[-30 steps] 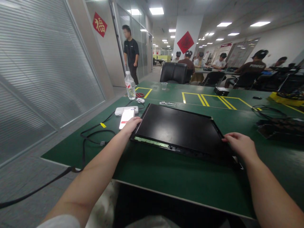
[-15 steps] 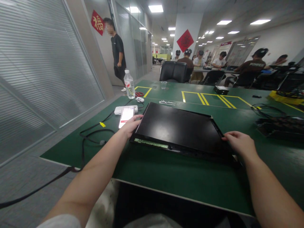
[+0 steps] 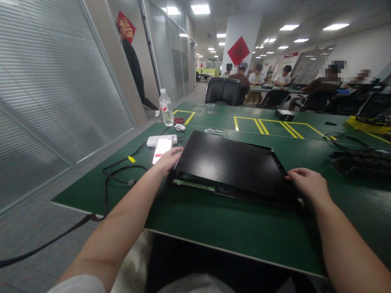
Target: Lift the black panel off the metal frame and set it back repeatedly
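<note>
A dark, glossy flat display panel (image 3: 226, 160) lies slightly tilted over a black frame (image 3: 253, 196) on the green table. Through the gap at the near edge a green circuit board strip (image 3: 194, 185) shows. My left hand (image 3: 169, 160) is closed on the panel's left edge, thumb and fingers on its rim. At the right edge, my right hand (image 3: 309, 184) pinches the corner area; whether it grips the panel, the frame or both is hidden.
Left of the panel lie a phone (image 3: 162, 149), a white power strip (image 3: 154, 141) and a black cable (image 3: 106, 187). Behind stand a water bottle (image 3: 166, 108), red-handled scissors (image 3: 179, 120), calipers (image 3: 215, 131) and a plastic cup (image 3: 210, 108). Dark parts (image 3: 360, 165) lie right.
The panel's near left side has risen a little, widening the gap above the frame and the green strip. Both hands stay on its edges. A person in the background has walked left.
</note>
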`<action>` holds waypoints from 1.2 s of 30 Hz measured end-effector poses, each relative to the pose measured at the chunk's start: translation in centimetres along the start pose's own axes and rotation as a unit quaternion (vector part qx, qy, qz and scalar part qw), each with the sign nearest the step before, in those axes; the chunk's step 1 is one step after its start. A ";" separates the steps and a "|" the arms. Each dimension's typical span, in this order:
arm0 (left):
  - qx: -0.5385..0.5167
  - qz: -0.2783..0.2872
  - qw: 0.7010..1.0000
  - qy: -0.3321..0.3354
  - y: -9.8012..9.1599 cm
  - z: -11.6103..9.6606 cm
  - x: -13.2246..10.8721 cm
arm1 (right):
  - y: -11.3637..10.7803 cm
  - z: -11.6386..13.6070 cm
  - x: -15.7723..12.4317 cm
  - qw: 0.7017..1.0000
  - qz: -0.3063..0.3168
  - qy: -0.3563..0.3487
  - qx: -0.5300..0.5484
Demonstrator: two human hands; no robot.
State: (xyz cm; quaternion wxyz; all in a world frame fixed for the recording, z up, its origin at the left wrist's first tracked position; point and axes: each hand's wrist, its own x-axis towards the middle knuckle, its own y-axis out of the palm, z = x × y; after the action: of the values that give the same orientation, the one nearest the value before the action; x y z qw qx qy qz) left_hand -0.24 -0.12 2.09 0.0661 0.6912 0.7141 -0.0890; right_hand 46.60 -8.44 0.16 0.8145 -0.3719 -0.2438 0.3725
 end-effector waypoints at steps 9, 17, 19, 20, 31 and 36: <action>0.023 0.003 1.000 0.011 0.2 0.1 0.0 | -0.1 0.3 -0.2 1.000 0.006 -0.002 -0.009; 0.011 0.021 0.999 0.027 0.3 0.0 -0.2 | -0.1 0.5 -0.4 1.000 0.003 0.001 -0.006; 0.024 0.018 0.999 0.030 0.2 0.0 -0.2 | -0.1 0.5 -0.4 1.000 0.000 -0.002 -0.003; 0.033 0.016 0.999 0.032 0.2 0.0 -0.2 | -0.1 0.4 -0.4 1.000 0.000 -0.004 -0.001; 0.054 0.020 0.997 0.045 0.0 0.3 0.0 | 0.1 -0.1 0.0 1.000 -0.006 -0.020 0.004; 0.014 0.042 0.994 0.099 0.1 0.5 0.2 | 0.1 0.0 0.0 1.000 -0.014 -0.019 -0.003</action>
State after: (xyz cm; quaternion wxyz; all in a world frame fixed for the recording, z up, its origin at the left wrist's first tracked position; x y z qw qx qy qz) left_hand -0.18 -0.08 1.54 -0.0107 0.7265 0.6865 -0.0272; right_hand 46.52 -8.40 0.04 0.8138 -0.3637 -0.2655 0.3674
